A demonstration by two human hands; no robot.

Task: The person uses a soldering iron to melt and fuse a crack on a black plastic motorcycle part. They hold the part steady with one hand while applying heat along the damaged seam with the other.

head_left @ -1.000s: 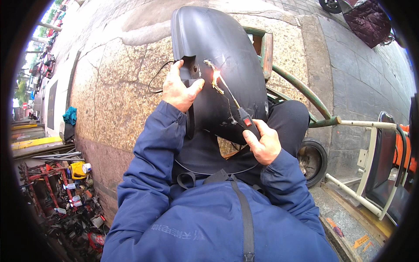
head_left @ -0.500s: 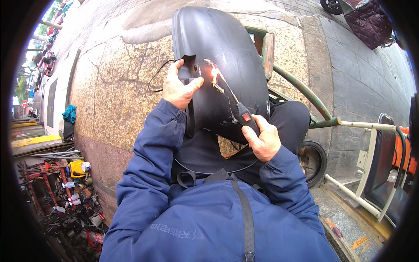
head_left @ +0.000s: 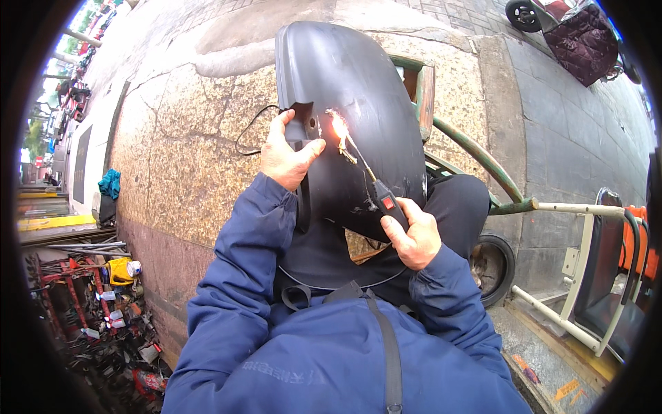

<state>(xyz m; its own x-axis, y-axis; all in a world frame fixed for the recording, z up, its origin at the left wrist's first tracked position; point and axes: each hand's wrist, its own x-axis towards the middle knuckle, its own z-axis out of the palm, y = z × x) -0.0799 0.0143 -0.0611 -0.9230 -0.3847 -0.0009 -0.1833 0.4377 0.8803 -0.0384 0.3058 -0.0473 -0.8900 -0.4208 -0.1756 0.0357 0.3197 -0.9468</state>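
Two bare hands work on a large black plastic mudguard [head_left: 358, 110], which stands upright on the lap of a person in a blue jacket [head_left: 331, 359] and dark trousers [head_left: 455, 207]. At the mudguard's left edge, the left hand [head_left: 286, 155] grips the panel, its fingers [head_left: 279, 127] curled over a notch in the rim and the thumb pressed against the inner face. Below and to the right of that notch, the right hand [head_left: 414, 238] is clenched around the black handle of a heated repair tool [head_left: 376, 186] with a small red switch. The tool's thin metal tip slants up and left and touches the mudguard, where a bright orange glow [head_left: 339, 127] shows on the plastic. A thin black cord [head_left: 252, 127] loops out from the mudguard's left edge over the stone pavement [head_left: 179, 159].

Right of the mudguard, a green metal pipe frame [head_left: 483, 159] slopes down, and a small black wheel [head_left: 493, 265] sits below it. Further right of the mudguard stands a white tube frame [head_left: 586, 276] with an orange part [head_left: 638, 241]. Far to the lower left of the mudguard lies a heap of cans, bottles and red metal parts [head_left: 103, 310].
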